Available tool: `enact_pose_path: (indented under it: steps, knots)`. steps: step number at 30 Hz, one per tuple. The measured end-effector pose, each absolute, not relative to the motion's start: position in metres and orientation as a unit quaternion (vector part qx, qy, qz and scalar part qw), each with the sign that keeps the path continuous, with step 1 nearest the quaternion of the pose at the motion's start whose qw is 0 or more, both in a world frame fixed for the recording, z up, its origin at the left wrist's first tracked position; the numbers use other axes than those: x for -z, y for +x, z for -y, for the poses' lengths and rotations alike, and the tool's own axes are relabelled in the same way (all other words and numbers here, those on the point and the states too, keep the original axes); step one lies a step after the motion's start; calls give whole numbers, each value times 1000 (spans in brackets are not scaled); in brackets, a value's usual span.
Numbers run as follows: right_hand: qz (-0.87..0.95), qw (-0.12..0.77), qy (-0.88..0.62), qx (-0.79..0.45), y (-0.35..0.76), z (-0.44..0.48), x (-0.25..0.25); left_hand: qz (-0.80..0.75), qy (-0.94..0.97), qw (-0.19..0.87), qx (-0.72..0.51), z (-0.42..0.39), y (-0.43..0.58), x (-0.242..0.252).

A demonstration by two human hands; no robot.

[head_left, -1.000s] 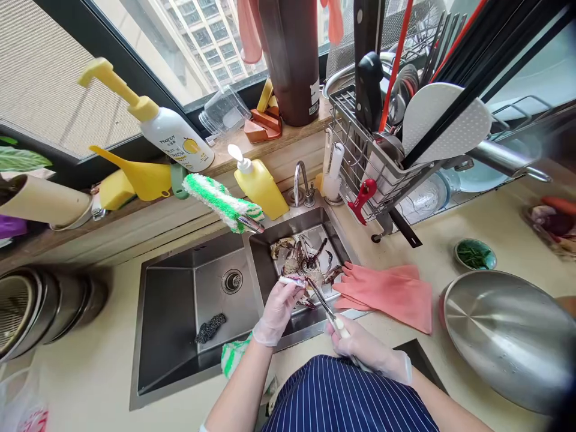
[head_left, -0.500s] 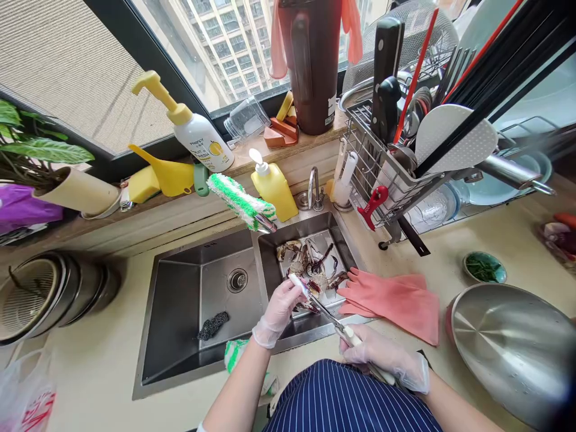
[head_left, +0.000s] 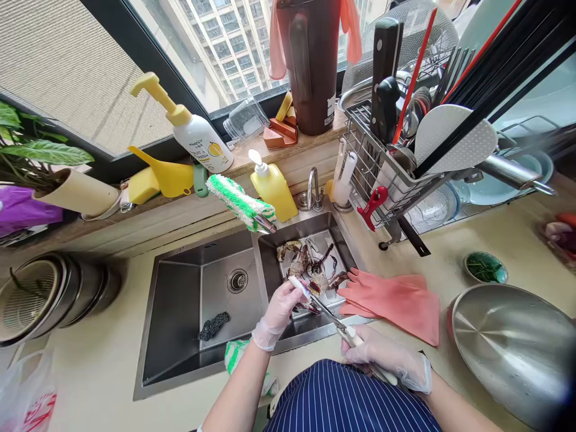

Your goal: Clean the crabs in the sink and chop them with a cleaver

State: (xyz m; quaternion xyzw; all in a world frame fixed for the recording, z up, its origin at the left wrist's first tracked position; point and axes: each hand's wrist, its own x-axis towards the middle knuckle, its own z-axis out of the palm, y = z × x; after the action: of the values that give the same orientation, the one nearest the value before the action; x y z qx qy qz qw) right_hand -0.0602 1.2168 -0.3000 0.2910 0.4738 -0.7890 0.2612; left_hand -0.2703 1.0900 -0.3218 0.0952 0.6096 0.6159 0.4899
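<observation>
Both my hands wear thin clear gloves over the right basin of a steel sink [head_left: 180,354]. My left hand [head_left: 279,309] is closed on a crab piece [head_left: 300,287], pale with a reddish end. My right hand [head_left: 387,357] grips the handles of kitchen scissors [head_left: 335,321], whose blades reach up and left to the held piece. More crab parts [head_left: 310,264] lie on the basin floor around the drain, just beyond my hands.
Pink rubber gloves [head_left: 391,297] lie on the counter right of the sink. A large steel bowl [head_left: 513,348] and a small green dish [head_left: 486,267] stand further right. A dish rack [head_left: 405,156] rises behind. A dark scourer [head_left: 212,326] lies in the left basin. Soap bottles line the sill.
The view has tilted slightly. My left hand has lifted the crab piece a little toward the scissor blades; my right hand has drawn back toward my body with the scissors.
</observation>
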Motion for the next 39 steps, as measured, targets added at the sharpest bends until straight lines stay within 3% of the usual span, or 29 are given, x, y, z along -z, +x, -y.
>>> enact_pose_path:
  steps: [18,23,30,39]
  knots:
    - [-525,246,296,759,-61,-1217,308,-641,129,479,-585,-1090,-272,304]
    - [-600,221,309,703,-63,-1216,308,-647,144,480,-575,-1091,-272,296]
    - [-577,236,281,730,-62,-1220,311,-658,171,466,-566,-1090,-272,292]
    - [-642,212,289,678,-65,-1222,307,-671,235,416,-566,-1092,-269,285]
